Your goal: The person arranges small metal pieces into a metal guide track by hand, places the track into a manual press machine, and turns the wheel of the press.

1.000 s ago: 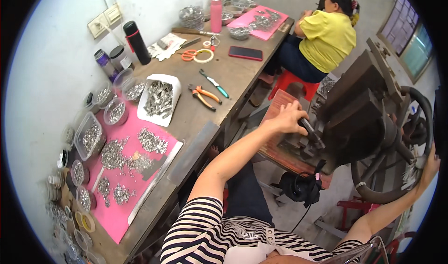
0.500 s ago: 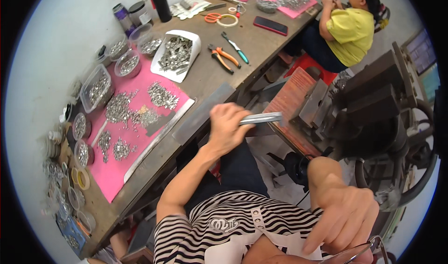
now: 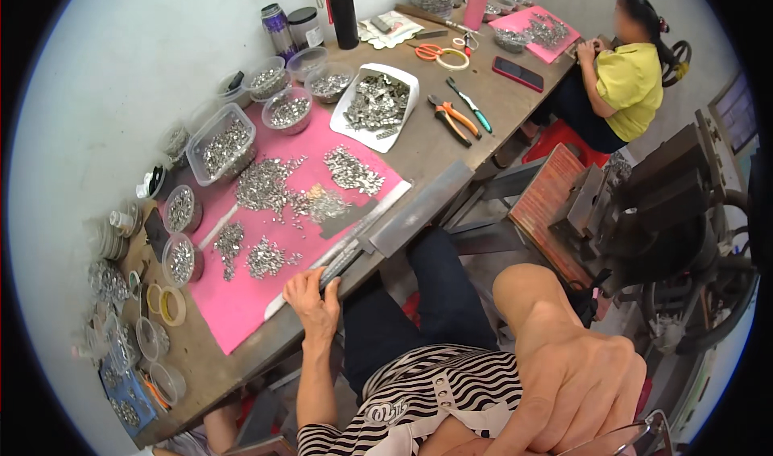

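Note:
At the bench's front edge, my left hand (image 3: 314, 299) is closed on the near end of a slim grey metal bar (image 3: 345, 261). The bar rests along the white front border of the pink mat (image 3: 233, 315). Its far end lies beside a flat grey metal plate (image 3: 423, 209) that overhangs the edge. My right hand (image 3: 580, 383) is raised close to the camera, fingers curled down beside a pair of glasses (image 3: 656, 433). Its fingertips are hidden, so what it grips cannot be made out. Small silvery metal pieces (image 3: 264, 186) lie in several piles on the mat.
Clear tubs (image 3: 221, 146) of metal pieces line the wall side. A white scoop tray (image 3: 374, 105), orange-handled pliers (image 3: 455, 119), a toothbrush (image 3: 469, 104) and a phone (image 3: 518, 73) lie farther along. A dark machine (image 3: 644, 206) stands at right; a person in yellow (image 3: 628, 89) sits beyond.
My left hand has moved left and down with the metal bar, from above my lap to the bench's edge. My right hand stays raised. The view has shifted, so the bench appears farther right.

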Demonstrator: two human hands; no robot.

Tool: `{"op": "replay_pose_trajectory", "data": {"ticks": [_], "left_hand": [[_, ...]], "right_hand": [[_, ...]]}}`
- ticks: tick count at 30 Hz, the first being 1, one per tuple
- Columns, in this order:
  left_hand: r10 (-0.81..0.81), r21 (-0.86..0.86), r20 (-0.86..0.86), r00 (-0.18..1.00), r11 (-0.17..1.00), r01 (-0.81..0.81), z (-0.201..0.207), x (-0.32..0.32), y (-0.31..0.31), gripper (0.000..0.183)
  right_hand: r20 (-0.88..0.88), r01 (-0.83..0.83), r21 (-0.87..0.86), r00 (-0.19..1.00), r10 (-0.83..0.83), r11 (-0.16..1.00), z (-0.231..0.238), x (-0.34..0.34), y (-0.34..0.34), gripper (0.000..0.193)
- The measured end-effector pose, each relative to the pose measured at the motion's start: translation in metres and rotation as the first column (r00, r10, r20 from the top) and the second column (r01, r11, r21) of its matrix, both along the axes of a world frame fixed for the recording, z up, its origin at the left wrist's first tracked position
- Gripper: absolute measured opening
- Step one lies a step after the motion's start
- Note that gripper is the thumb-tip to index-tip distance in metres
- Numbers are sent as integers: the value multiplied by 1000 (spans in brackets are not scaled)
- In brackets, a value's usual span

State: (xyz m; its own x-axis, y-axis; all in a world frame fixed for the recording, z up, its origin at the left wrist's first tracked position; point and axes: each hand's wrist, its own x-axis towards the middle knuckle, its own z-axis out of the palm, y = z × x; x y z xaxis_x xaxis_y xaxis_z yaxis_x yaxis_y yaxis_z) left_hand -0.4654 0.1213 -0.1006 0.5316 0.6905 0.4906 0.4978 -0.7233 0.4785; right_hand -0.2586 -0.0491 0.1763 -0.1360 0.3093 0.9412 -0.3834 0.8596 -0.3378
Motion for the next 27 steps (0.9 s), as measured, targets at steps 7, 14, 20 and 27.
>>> {"op": "replay_pose_trajectory", "data": {"ticks": [7,14,20,27], "left_hand": [[-68,-69,47,997,995,72,2,1,13,37],[-59,-75,65,996,995,64,-12,-12,16,37],[-7,-115,100,995,993,19,2,2,18,31],[102,-9,64,993,995,-101,6,11,19,32]], "right_hand": [[258,-80,192,966,29,978,8,-26,77,25],[37,310,-42,951,-308,950,-57,-35,122,46],[791,918,-82,297,-536,387,-209,5,122,33],[761,968,-12,170,-626,249,-271,24,125,25]]}}
